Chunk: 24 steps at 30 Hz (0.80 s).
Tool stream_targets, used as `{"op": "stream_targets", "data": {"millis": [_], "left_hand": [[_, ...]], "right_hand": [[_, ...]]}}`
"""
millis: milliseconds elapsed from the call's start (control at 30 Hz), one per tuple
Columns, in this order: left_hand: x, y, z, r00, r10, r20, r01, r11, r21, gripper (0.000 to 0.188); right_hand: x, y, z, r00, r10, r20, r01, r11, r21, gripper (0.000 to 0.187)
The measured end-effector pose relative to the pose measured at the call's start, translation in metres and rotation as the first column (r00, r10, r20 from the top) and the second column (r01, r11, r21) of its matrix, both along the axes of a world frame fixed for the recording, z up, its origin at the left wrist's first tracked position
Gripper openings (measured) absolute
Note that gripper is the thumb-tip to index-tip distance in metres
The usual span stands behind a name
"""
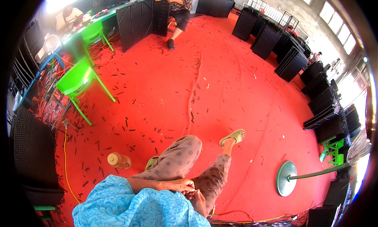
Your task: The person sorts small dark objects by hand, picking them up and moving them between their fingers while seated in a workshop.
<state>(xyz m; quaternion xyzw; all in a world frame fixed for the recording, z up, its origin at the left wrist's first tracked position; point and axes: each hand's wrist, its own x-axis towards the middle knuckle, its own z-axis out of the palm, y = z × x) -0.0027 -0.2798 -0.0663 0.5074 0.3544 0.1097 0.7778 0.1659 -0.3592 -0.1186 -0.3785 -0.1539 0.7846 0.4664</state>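
Note:
Over my lap, my two hands meet close together in front of my blue patterned top (134, 205). My left hand (180, 185) reaches across from the left with its fingers curled and their tips pressed together. Close by on the right, my right hand (200, 202) is closed too, its thumb and fingers bent toward the left fingertips. Whatever lies between the fingers is too small to make out. Beneath them are my brown dotted trousers (179, 156), legs apart, with a green slipper (233, 138) on the right foot.
A capped bottle (119, 160) stands on the red floor (232, 97), among scattered black strips. Green chairs (75, 78) and a yellow cable (66, 160) are at left. A fan's round base (286, 178) is at right, below stacked black panels (292, 63). Ahead, another person handles a black panel (136, 24).

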Motion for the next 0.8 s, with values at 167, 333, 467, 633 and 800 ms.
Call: {"op": "stream_targets", "data": {"millis": [167,333,467,633,800], "left_hand": [[0.001,0.001,-0.009,1.000,-0.007,0.024,0.007,1.000,0.008,0.021],[0.002,0.001,-0.008,0.990,0.089,0.111,-0.078,0.992,-0.104,0.020],[-0.002,0.000,0.006,0.999,0.038,0.014,-0.035,0.982,-0.186,0.031],[-0.003,0.004,-0.002,0.980,0.182,0.086,-0.165,0.971,-0.173,0.026],[-0.002,0.003,-0.007,0.976,0.202,0.082,-0.163,0.925,-0.345,0.031]], "right_hand": [[0.000,0.001,0.001,0.999,-0.035,-0.032,0.034,0.999,-0.039,0.029],[0.002,0.004,0.000,0.999,-0.022,-0.044,0.021,0.999,-0.028,0.027],[-0.001,0.000,-0.002,0.997,-0.016,-0.076,0.016,1.000,-0.001,0.026],[-0.003,-0.005,-0.005,0.996,-0.038,-0.084,0.040,0.999,0.030,0.019],[-0.005,-0.010,-0.009,0.969,-0.183,0.168,0.155,0.974,0.164,0.022]]}}
